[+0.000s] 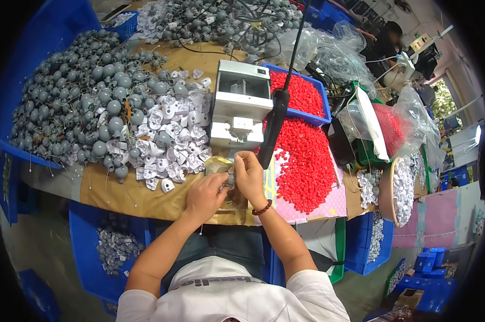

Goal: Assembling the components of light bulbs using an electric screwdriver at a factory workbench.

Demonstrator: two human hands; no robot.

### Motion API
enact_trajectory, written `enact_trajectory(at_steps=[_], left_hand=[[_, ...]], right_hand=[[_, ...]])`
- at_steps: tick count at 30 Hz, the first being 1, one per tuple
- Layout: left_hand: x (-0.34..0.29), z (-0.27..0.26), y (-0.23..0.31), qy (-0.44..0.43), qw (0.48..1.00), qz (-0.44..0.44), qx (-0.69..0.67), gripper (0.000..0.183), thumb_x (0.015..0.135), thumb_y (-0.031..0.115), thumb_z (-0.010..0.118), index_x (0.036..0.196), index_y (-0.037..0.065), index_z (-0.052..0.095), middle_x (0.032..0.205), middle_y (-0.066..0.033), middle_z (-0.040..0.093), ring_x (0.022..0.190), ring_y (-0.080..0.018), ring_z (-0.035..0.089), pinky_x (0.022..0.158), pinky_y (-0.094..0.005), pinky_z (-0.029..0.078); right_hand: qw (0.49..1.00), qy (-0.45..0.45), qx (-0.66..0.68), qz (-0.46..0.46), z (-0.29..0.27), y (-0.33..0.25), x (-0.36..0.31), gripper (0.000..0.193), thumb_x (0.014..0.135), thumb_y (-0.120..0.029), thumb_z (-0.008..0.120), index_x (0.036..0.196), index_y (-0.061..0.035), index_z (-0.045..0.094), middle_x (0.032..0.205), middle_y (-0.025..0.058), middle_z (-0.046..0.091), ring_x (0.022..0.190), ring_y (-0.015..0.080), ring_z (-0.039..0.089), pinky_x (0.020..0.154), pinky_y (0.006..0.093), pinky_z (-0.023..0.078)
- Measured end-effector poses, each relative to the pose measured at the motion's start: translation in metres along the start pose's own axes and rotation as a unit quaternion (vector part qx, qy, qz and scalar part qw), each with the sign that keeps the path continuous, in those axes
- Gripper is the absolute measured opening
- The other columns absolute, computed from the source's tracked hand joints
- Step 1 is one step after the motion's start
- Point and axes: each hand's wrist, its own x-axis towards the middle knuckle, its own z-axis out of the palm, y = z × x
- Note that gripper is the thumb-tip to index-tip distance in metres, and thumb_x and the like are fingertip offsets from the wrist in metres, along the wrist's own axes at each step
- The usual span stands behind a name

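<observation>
At the table's front edge, my left hand has its fingers curled around a grey round part, mostly covered by the fingers. My right hand, with a dark beaded bracelet at the wrist, is pinched close beside it; whatever its fingertips hold is hidden. Just beyond both hands stands a white bench machine with a dark window. A black powered screwdriver hangs upright at the machine's right side, its tip near my right hand.
Grey ball-shaped parts heap up on the left, beside loose white plastic pieces. Small red parts spread to the right, below a blue tray of more. Farther right is a tan bowl. Blue bins sit below the table.
</observation>
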Motion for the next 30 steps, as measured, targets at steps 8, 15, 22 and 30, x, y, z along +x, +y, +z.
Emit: enact_trajectory(at_steps=[8, 15, 22, 30], left_hand=[[-0.057, -0.138, 0.01, -0.31, 0.949, -0.05, 0.039, 0.036, 0.084, 0.014, 0.075, 0.12, 0.013, 0.068, 0.107, -0.0094, 0.068, 0.098, -0.0332, 0.067, 0.08, -0.0421, 0.054], [-0.067, -0.146, -0.015, -0.106, 0.959, -0.075, 0.251, 0.04, 0.081, 0.016, 0.076, 0.119, 0.006, 0.066, 0.113, -0.0124, 0.063, 0.105, -0.0333, 0.062, 0.086, -0.0429, 0.052], [-0.051, -0.079, -0.055, -0.02, 0.967, -0.078, 0.241, 0.04, 0.084, 0.009, 0.073, 0.122, 0.007, 0.062, 0.119, -0.0163, 0.056, 0.105, -0.0357, 0.06, 0.087, -0.0443, 0.053], [-0.044, -0.046, 0.001, 0.015, 0.998, -0.002, -0.053, 0.037, 0.077, -0.002, 0.076, 0.112, 0.006, 0.065, 0.117, -0.0152, 0.06, 0.11, -0.0365, 0.061, 0.089, -0.0413, 0.052]], right_hand=[[0.919, -0.045, 0.2, -0.336, -0.069, -0.155, -0.083, 0.022, 0.092, -0.012, 0.067, 0.112, -0.0045, 0.06, 0.104, 0.0082, 0.067, 0.094, 0.0221, 0.065, 0.083, 0.0311, 0.054], [0.517, -0.152, 0.425, -0.727, -0.077, -0.197, -0.132, 0.038, 0.097, -0.007, 0.06, 0.135, -0.0075, 0.057, 0.134, 0.0076, 0.056, 0.132, 0.019, 0.053, 0.113, 0.0433, 0.045], [0.556, -0.135, 0.413, -0.708, -0.064, -0.208, -0.146, 0.054, 0.101, -0.026, 0.059, 0.151, -0.0141, 0.043, 0.158, 0.0104, 0.04, 0.15, 0.0306, 0.031, 0.123, 0.0523, 0.026], [0.717, -0.143, 0.109, -0.673, -0.093, -0.149, -0.097, 0.022, 0.087, -0.018, 0.072, 0.101, -0.0041, 0.063, 0.1, 0.0109, 0.057, 0.087, 0.0273, 0.06, 0.076, 0.0382, 0.051]])
